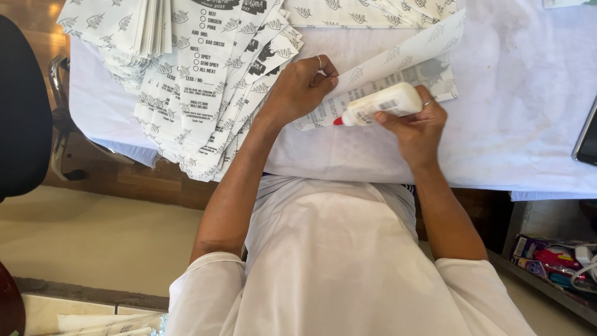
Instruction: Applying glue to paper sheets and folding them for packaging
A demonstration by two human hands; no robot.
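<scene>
My right hand (415, 127) grips a white glue bottle (380, 103) with a red tip, held sideways with the tip pointing left at the near edge of a printed white paper sheet (398, 62). My left hand (301, 86) pinches that sheet's folded flap with thumb and fingers, a ring on one finger. The sheet lies on a table covered in white cloth (516, 112).
A large fanned pile of printed paper bags (205, 81) fills the left of the table, with more stacked along the far edge (373, 12). A dark phone edge (587, 140) lies at right. A black chair (22, 106) stands left. Colourful packets (553, 261) sit on a low shelf at right.
</scene>
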